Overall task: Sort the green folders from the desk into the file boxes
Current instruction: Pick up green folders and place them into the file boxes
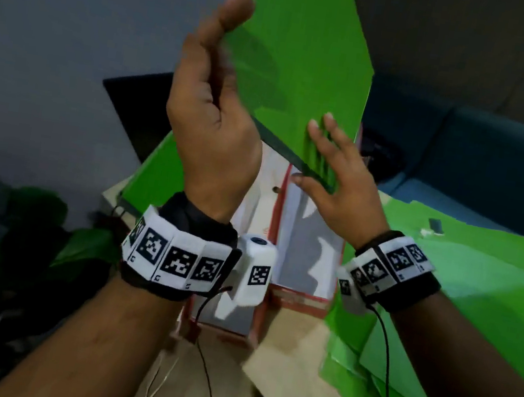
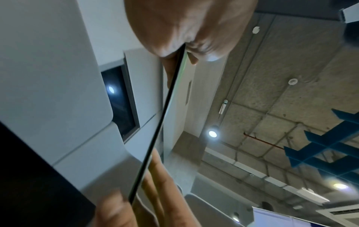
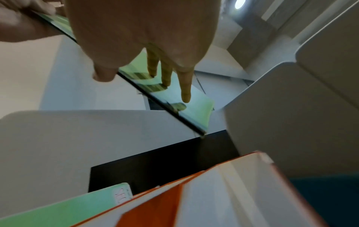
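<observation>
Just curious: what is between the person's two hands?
A flat green cardboard folder: the left hand grips its edge, the right hand rests flat on its face. Head view shows it.

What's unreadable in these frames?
- held folder: top cut off by the head view's upper edge; edge-on in the left wrist view.
- left hand: fingers hidden behind that folder, head view.
- file boxes: contents masked by both wrists and the folder, head view.
- folder pile: blurred, runs off the right edge; count unclear.
</observation>
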